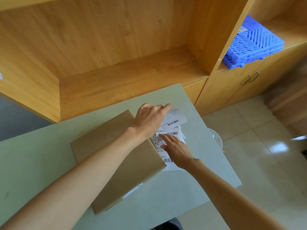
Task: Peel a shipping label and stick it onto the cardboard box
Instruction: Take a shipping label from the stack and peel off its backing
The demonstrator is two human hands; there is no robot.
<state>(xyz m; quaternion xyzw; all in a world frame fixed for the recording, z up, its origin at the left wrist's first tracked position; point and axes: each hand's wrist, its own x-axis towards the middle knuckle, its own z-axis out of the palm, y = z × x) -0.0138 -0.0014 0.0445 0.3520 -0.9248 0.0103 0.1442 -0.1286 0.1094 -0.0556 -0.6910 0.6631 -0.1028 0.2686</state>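
A flat brown cardboard box (106, 146) lies on the pale green table (41, 155). Right of it sits a loose pile of white shipping labels (174, 128) with barcodes. My left hand (149, 118) reaches across the box and rests curled on the far label of the pile; whether it pinches the label is hidden under the fingers. My right hand (176, 149) lies flat, fingers spread, on the near labels, pressing them down. A strip of white label or tape (132, 190) shows on the box's near side.
A wooden shelf unit (116, 55) stands right behind the table. A blue plastic grid tray (252, 45) lies on a shelf at the right. A white round object (216, 138) sits on the tiled floor beside the table's right edge.
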